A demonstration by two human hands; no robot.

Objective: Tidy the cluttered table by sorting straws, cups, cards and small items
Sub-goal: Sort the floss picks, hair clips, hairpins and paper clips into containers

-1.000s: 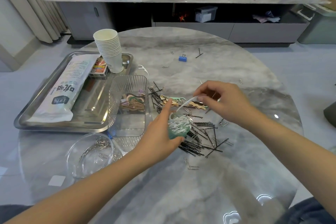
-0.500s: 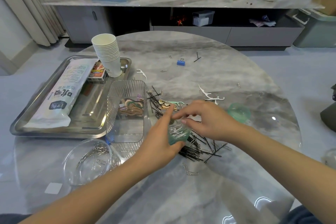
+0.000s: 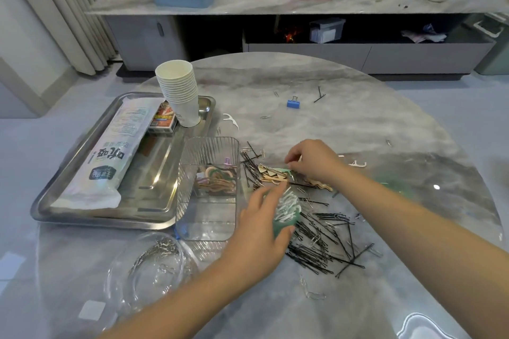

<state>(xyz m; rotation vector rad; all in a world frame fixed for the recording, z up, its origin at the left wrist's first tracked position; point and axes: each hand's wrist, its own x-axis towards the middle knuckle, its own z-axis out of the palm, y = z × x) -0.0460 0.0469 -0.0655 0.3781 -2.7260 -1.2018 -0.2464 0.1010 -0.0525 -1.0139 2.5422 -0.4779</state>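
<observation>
The left hand is reaching in from the near left, fingers and thumb curled around a small green tub of white floss picks, holding it just above the black hairpins at the table's middle. The right hand is stretching across from the near right, palm down, fingertips bent onto the tan clips beyond the tub; whether it is pinching anything is hard to tell, since the knuckles are hiding the tips.

One steel tray is lying on the left, carrying one straw pack, one card box and one cup stack. One ribbed clear bin is sitting just right of the tray with hair ties inside. One clear bowl of metal clips is sitting near left, its near rim blurring into the glossy table. One blue binder clip is lying far off, alone. Two loose floss picks are showing: one beside the tray, one right of the right hand. The hairpins are too tangled to count. A green lid behind the right forearm is looking smeared.
</observation>
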